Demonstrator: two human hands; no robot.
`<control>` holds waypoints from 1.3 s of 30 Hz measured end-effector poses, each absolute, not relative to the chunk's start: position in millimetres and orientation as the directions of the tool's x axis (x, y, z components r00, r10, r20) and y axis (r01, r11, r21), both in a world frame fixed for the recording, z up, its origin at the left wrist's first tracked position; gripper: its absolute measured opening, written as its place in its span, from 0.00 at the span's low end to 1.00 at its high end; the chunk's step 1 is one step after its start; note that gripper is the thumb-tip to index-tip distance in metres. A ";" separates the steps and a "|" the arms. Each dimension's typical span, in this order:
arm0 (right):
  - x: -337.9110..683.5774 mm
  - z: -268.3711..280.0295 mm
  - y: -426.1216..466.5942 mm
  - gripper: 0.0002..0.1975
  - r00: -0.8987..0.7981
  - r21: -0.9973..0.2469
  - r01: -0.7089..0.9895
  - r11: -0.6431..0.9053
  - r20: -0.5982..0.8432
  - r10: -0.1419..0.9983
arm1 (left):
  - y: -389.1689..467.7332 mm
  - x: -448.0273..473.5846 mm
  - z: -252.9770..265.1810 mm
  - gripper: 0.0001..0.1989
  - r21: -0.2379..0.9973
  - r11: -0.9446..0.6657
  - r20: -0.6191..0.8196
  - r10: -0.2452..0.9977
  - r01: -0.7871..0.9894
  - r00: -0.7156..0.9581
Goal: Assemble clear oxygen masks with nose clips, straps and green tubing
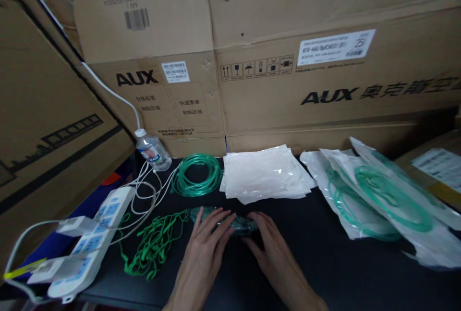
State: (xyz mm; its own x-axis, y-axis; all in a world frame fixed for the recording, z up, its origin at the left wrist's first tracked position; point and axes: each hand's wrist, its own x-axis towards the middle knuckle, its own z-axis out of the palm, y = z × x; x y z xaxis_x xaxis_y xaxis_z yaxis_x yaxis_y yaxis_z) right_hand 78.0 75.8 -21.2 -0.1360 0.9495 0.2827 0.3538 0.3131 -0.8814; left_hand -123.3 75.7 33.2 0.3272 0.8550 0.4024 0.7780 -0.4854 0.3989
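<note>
A low, shiny bundle of green tubing (pixel 243 225) lies on the black tabletop in front of me, its middle partly covered by my hands. My left hand (pixel 212 232) rests over its left and middle part, fingers stretched out across the top. At the right end, my right hand (pixel 268 236) curves round the bundle, with the fingers behind and the thumb in front. Left of my hands is a loose tangle of thin green elastic cords (pixel 153 246). Behind them sits a round coil of green tubing (pixel 198 175) beside a stack of flat white pouches (pixel 266 174).
Filled pouches with green tubing (pixel 392 196) lie at the right. A white power strip (pixel 97 239) with plugs and cables runs along the left edge. A plastic bottle (pixel 153 150) leans near the back. Large cardboard boxes (pixel 259 104) wall off the back and left.
</note>
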 end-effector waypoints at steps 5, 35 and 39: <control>79.3 -6.7 78.3 0.24 -0.255 -0.889 0.302 0.343 0.272 0.928 | 78.7 -126.6 37.3 0.15 0.447 -0.447 0.378 0.880 0.775 0.289; 87.6 -5.2 81.5 0.17 -0.143 -0.946 0.176 0.274 0.251 0.957 | 82.7 -152.4 43.8 0.21 0.376 -0.415 0.252 0.906 0.828 0.340; 86.8 -7.0 83.4 0.20 -0.183 -0.934 0.194 0.300 0.266 0.946 | 81.2 -150.6 34.2 0.21 0.398 -0.426 0.304 0.897 0.813 0.321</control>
State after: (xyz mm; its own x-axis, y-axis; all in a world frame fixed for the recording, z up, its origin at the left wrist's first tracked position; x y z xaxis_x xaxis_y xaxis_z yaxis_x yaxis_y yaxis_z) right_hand 86.8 83.4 -7.0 -0.1829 0.9465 0.2660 0.1936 0.2999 -0.9341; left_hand -150.6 81.2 34.2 0.3208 0.8969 0.3043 0.8129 -0.4256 0.3975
